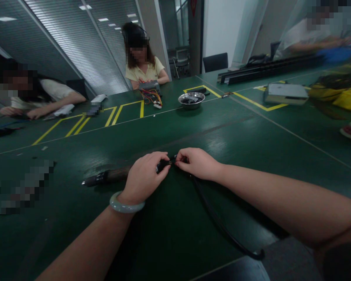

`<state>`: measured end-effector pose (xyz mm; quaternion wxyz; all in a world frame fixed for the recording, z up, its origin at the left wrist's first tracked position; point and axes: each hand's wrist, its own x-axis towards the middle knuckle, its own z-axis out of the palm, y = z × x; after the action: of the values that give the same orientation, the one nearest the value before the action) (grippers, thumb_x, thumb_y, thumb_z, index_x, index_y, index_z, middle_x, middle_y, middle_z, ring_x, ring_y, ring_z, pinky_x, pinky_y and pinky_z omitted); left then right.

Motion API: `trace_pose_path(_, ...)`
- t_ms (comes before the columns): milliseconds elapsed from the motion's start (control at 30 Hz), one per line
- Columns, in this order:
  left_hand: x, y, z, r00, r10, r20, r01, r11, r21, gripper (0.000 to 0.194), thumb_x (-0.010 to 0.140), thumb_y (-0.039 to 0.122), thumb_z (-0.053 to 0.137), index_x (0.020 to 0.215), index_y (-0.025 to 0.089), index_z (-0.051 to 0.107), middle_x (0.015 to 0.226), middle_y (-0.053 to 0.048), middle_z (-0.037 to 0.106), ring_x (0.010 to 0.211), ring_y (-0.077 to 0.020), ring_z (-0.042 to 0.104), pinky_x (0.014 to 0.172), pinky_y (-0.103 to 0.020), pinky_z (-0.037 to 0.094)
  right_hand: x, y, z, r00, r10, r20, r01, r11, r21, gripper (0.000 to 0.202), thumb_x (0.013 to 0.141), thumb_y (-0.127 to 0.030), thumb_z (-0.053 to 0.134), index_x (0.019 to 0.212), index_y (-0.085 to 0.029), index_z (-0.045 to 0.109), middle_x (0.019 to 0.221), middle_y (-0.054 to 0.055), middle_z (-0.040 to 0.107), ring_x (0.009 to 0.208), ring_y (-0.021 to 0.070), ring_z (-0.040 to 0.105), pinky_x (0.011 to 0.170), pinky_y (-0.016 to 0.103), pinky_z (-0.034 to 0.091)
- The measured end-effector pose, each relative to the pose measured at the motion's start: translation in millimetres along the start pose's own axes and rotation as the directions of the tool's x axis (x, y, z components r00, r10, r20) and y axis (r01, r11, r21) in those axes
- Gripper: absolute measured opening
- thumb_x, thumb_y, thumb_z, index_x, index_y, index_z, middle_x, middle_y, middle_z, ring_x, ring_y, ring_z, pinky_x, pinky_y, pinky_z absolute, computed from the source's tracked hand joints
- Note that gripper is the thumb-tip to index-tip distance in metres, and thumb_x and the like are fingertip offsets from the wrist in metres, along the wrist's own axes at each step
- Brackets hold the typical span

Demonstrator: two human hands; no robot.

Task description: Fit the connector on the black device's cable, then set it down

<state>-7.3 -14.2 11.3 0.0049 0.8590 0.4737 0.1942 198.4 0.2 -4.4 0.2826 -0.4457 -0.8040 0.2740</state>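
A dark electric screwdriver [114,175] lies along the green table, its metal tip toward the left. My left hand [144,175], with a pale bangle on the wrist, is closed around its rear end. Close beside it, my right hand [198,162] pinches a small black cable plug at the screwdriver's tail. Whether plug and screwdriver are joined I cannot tell, since the fingers cover most of the spot. From under my right hand a black cable [212,212] curves down to the table's near edge.
Beyond my hands stands a metal bowl [191,106] of dark parts. Farther off are a grey box [286,95], long black rails [269,71] and coloured wires [152,97]. A blurred flat item [27,187] lies at left. Several people sit around the table.
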Motion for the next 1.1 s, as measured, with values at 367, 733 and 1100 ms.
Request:
trace_pose_path(367, 0.8, -0.9, -0.5, 1.000, 0.029, 0.011, -0.028, 0.999, -0.023, 0.017, 0.083, 0.023, 0.055, 0.098, 0.027, 0.064, 0.116, 0.000, 0.065, 0.104, -0.0224, 0.060, 0.092, -0.041, 0.046, 0.2, 1.1, 0.2, 1.000, -0.013, -0.004, 0.013, 1.000, -0.014, 0.007, 0.083, -0.024, 0.060, 0.083, -0.018, 0.064, 0.077, -0.001, 0.064, 0.068, 0.0116, 0.054, 0.061, 0.023, 0.035)
trace_pose_path(733, 0.5, 0.6, -1.0, 1.000, 0.003, 0.004, -0.003, 1.000, -0.006, 0.017, 0.085, 0.032, 0.058, 0.099, 0.024, 0.062, 0.115, -0.004, 0.065, 0.104, -0.0248, 0.060, 0.090, -0.042, 0.047, 0.0, 0.6, -0.3, 1.000, 0.005, 0.001, -0.005, 1.000, -0.010, 0.008, 0.083, -0.025, 0.059, 0.083, -0.019, 0.064, 0.078, -0.001, 0.064, 0.069, 0.0114, 0.055, 0.061, 0.023, 0.035)
trace_pose_path(1100, 1.3, 0.6, -1.5, 0.999, 0.038, 0.013, -0.037, 0.999, -0.015, 0.016, 0.087, 0.027, 0.054, 0.099, 0.027, 0.064, 0.116, -0.001, 0.065, 0.106, -0.0233, 0.059, 0.091, -0.042, 0.047, 0.1, 0.0, -0.3, 1.000, 0.001, -0.004, -0.001, 1.000, -0.018, 0.008, 0.083, -0.024, 0.059, 0.084, -0.018, 0.065, 0.079, 0.000, 0.065, 0.070, 0.0120, 0.055, 0.062, 0.024, 0.036)
